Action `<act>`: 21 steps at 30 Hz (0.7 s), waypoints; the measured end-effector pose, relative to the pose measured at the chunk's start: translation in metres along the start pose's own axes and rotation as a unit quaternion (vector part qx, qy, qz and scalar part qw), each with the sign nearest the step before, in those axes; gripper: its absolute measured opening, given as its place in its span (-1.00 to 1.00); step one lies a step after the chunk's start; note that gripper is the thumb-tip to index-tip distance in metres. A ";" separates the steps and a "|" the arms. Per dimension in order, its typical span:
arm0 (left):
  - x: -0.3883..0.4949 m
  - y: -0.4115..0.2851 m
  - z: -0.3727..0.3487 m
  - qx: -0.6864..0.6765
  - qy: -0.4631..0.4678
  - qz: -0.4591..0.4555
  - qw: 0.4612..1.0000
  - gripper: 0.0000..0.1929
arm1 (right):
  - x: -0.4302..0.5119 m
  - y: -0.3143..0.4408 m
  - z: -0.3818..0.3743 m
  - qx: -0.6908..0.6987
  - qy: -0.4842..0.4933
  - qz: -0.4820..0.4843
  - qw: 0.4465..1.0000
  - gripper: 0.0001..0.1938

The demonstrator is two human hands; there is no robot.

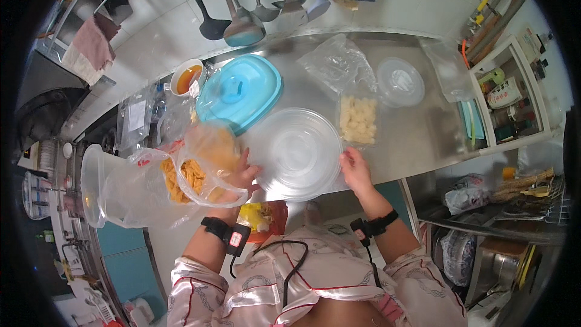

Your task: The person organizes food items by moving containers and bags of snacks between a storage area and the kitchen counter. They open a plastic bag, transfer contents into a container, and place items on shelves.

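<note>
A round clear plastic lid (297,156) lies on the steel counter before me. My right hand (356,168) has its fingers bent at the lid's right rim; whether it grips the rim is unclear. At the lid's left edge, my left hand (247,175) has its fingers apart, with the wrist partly hidden behind a clear plastic bag (218,193) of orange-yellow strips (193,176). From this view I cannot tell whether that hand holds anything. The bag rests against a tall clear plastic container (93,186) at the left. A blurred, orange-tinted container or bag stands beside the strips.
A light-blue oval lid (243,88) and a white cup of amber liquid (188,78) are behind on the left. A clear tray of pale balls (358,119), a crumpled plastic bag (338,63) and a small round lidded tub (401,81) sit right of centre. Ladles (245,29) hang above.
</note>
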State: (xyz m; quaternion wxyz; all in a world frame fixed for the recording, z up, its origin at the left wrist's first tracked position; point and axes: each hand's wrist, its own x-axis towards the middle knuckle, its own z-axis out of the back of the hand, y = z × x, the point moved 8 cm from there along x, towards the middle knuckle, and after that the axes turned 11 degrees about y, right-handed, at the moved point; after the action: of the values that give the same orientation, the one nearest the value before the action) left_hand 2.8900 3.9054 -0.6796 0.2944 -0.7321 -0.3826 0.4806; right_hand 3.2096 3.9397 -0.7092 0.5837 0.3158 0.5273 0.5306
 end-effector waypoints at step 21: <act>-0.007 -0.046 0.022 0.037 -0.006 -0.093 0.995 -0.55 | 0.002 0.049 -0.043 -0.048 0.154 -0.015 0.987 -0.20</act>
State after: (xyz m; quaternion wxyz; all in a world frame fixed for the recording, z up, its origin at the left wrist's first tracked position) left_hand 2.8547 3.9259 -0.6473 0.3622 -0.6794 -0.4326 0.4691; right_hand 3.1546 3.9451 -0.6743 0.5182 0.1944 0.5896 0.5882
